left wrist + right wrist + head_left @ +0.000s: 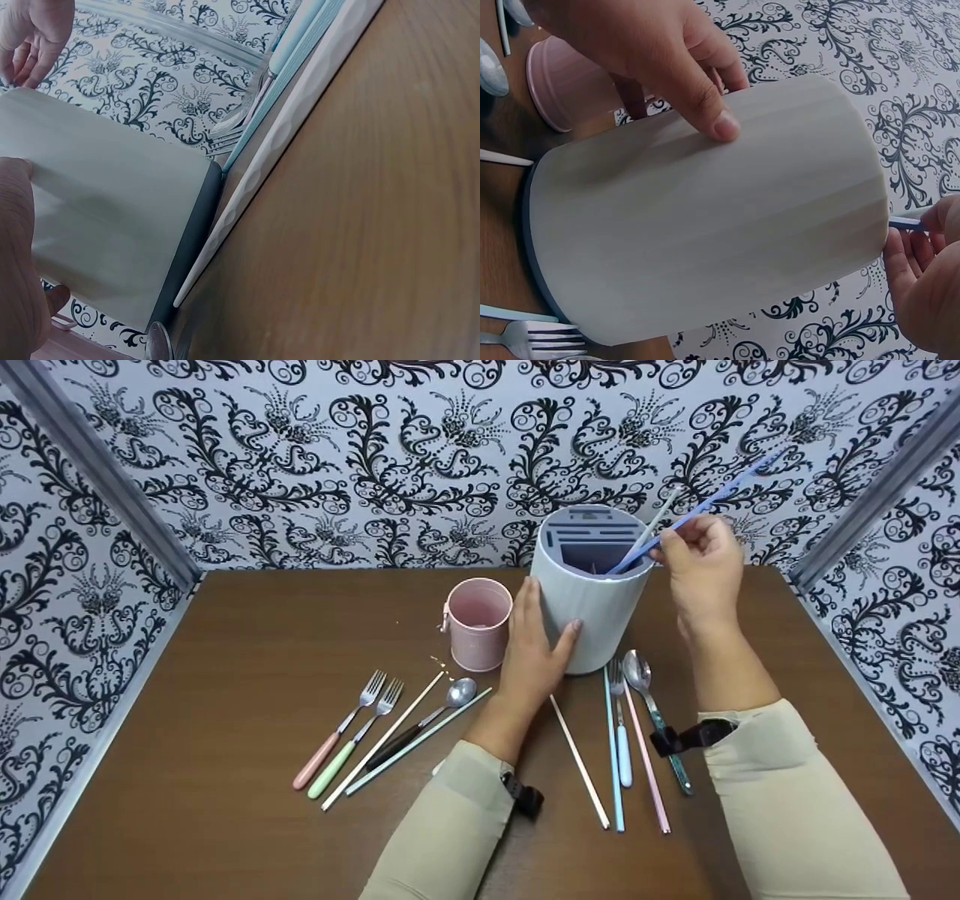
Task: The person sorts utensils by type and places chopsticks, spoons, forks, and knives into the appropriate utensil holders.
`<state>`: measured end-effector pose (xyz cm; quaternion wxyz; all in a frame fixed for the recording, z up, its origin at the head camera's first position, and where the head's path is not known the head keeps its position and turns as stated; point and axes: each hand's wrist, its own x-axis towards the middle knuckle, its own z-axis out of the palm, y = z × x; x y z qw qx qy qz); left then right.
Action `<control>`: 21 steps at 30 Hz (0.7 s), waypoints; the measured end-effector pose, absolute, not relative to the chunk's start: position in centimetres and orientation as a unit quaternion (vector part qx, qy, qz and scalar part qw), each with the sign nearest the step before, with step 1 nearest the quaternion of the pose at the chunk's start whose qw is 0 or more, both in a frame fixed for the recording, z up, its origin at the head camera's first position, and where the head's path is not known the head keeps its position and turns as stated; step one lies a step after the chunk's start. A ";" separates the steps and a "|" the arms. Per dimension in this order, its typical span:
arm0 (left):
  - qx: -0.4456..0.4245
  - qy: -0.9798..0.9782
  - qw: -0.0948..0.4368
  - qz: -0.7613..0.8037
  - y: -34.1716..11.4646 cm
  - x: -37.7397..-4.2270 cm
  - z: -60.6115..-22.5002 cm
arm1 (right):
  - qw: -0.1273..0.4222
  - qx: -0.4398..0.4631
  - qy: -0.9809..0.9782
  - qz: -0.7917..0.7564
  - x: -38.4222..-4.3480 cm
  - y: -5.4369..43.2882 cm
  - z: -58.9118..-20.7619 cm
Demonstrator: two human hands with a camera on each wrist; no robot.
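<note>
A white cylindrical utensil holder (pixel 592 615) with a slotted grey top stands at the back of the table. Against its left side and front, my left hand (pixel 534 652) holds it, thumb spread across the front in the right wrist view. Beside the rim, my right hand (pixel 705 562) pinches a long blue chopstick (pixel 720 493) between thumb and fingers. That chopstick slants up to the right, its lower end inside the holder's open compartment. A pale green chopstick (pixel 658 516) leans out of the same compartment.
A pink cup (pixel 480 634) stands left of the holder. Two forks (pixel 352 735), a black-handled spoon (pixel 420 727) and two chopsticks lie front left. Front right are chopsticks (pixel 581 765), a blue-handled fork (pixel 622 735) and a spoon (pixel 656 720). Patterned walls (pixel 337 465) enclose the table.
</note>
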<state>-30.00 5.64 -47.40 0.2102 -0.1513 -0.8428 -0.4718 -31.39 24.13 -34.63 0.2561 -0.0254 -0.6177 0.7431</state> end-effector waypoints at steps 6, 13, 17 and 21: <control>-0.153 -0.843 0.209 -0.472 5.7 -30.0 -47.3 | 0.249 -0.033 -0.644 0.722 -31.5 24.1 -34.9; -0.150 -0.841 0.203 -0.478 5.7 -30.0 -47.2 | 0.261 -0.047 -0.678 0.685 -31.7 24.0 -35.2; -0.150 -0.841 0.204 -0.478 5.7 -30.1 -47.3 | 0.261 -0.050 -0.690 0.674 -31.6 23.9 -35.3; -0.150 -0.842 0.205 -0.476 5.8 -30.1 -47.3 | 0.265 -0.049 -0.693 0.669 -31.6 23.9 -35.4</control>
